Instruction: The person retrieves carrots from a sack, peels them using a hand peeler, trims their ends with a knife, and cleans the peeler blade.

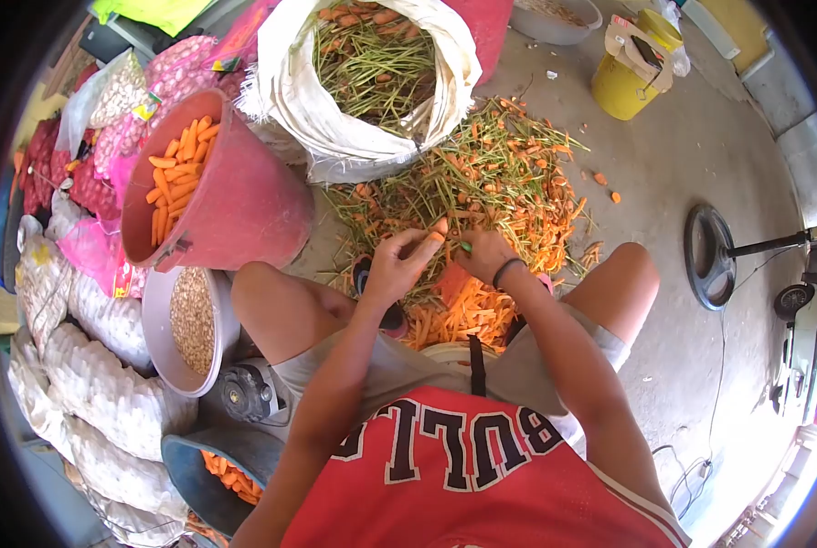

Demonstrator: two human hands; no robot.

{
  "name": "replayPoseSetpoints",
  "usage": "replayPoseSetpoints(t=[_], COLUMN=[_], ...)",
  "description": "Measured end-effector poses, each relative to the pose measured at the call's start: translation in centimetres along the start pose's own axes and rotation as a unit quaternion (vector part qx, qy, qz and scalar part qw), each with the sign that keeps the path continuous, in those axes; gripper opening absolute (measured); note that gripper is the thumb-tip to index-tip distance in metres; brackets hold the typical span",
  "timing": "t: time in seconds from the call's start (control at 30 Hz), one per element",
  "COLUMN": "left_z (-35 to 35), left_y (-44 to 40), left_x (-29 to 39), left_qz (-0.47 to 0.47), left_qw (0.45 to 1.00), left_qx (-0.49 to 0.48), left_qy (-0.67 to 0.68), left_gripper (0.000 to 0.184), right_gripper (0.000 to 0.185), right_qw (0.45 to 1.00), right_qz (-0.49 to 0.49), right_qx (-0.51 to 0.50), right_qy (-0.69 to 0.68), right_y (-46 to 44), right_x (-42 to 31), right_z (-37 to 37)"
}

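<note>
My left hand (399,263) is closed around a carrot (439,226), whose orange end sticks up past the fingers. Close beside it, my right hand (488,258) grips a small tool with a green handle (466,247); its working end is too small to make out. Both hands are over a heap of carrot peelings and green stalks (518,196) on the floor. Orange peel strips (459,315) are piled between my legs, below the hands. Past the hands stands a white woven sack (281,87) full of carrots with stalks.
At left a red bucket (253,196) holds peeled carrots (178,173), near a basin (157,320) of pale pieces. A dark tub (185,457) with carrots stands lower left. Filled sacks (107,384) line the left side. A yellow bucket (620,87) and a fan stand (708,256) are at right.
</note>
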State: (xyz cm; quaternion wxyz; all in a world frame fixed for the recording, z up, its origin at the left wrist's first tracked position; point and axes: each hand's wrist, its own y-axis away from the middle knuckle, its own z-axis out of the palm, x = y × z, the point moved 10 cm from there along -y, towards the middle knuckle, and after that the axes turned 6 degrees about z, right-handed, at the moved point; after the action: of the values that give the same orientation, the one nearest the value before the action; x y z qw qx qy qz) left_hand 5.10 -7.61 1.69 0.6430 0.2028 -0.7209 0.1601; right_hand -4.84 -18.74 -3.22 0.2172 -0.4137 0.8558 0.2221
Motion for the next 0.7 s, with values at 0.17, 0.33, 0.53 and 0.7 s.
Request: replayPoseSetpoints(t=[0.17,0.33,0.53,0.7], left_z=[-1.5,-1.1,1.6,1.5], left_y=[-0.6,-0.1,1.0,2.0], left_x=[-2.4,-4.8,-3.8,-2.5], left_qz=[-0.076,-0.152,-0.174,-0.192], left_qw=[0.988,0.939,0.936,0.938], left_qx=[0.023,0.054,-0.04,-0.075], left_qy=[0.133,0.305,0.302,0.28], left_gripper=[0.036,0.039,0.039,0.039], right_gripper=[0.053,0.057,0.054,0.051], right_qw=[0.992,0.962,0.957,0.955], right_qz=[0.022,-0.127,-0.167,-0.01], right_qx=[-0.123,0.1,0.163,0.227], right_qy=[-0.036,-0.222,-0.171,-0.189], right_y=[-0.1,1.7,1.5,0.2], right_x=[0.1,-4.2,-4.0,1.8], right_z=[-1.3,-6.0,-8.5,-12.1])
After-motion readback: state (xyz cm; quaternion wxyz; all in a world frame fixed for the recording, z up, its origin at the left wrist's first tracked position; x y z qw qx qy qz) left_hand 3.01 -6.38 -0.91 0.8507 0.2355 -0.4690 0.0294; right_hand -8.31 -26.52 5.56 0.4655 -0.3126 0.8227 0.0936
